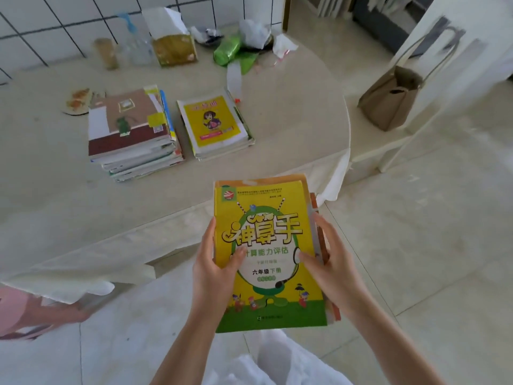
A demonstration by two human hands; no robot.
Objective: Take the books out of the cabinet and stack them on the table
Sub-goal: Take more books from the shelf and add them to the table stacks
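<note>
**Bundle of books held short of the table**

A small bundle of books (266, 245), glossy yellow-and-green workbook on top, sits between both hands just off the table (277, 129) edge. The left hand (213, 268) grips its left side, thumb on the cover; the right hand (330, 262) grips the right. Two flat paper stacks, one taller (130, 132) and one yellow-topped (213, 123), lie farther in on the cloth-covered table.

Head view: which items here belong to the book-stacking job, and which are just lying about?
Job: held books, left hand, right hand, left stack, right stack, table.
Lying about: bottle, yellow bag, green wrapper, tote bag.
</note>
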